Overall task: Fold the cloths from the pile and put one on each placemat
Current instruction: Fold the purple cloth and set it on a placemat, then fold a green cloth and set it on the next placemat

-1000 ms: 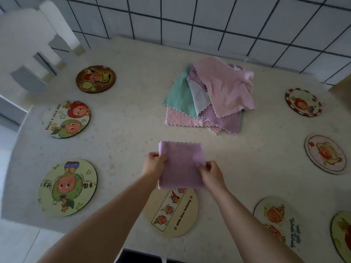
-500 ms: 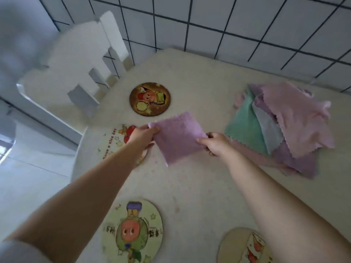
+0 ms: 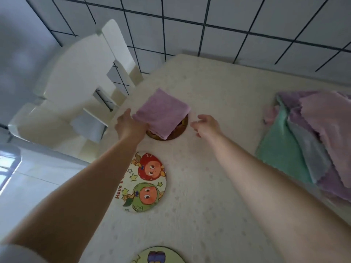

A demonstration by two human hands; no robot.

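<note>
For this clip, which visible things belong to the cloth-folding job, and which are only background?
Part of the job:
- folded lilac cloth, left hand holding its edge
- dark brown round placemat under it
- right hand, apart from the cloth
- pile of pink, green and purple cloths
- round fruit-cartoon placemat

Background:
- white chair
- tiled wall

The right hand has released the folded cloth, now over the brown placemat.

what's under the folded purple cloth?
A dark round placemat; only its near and right rim shows beneath the cloth. Its picture is covered. The left hand holds the cloth's left edge.
</note>
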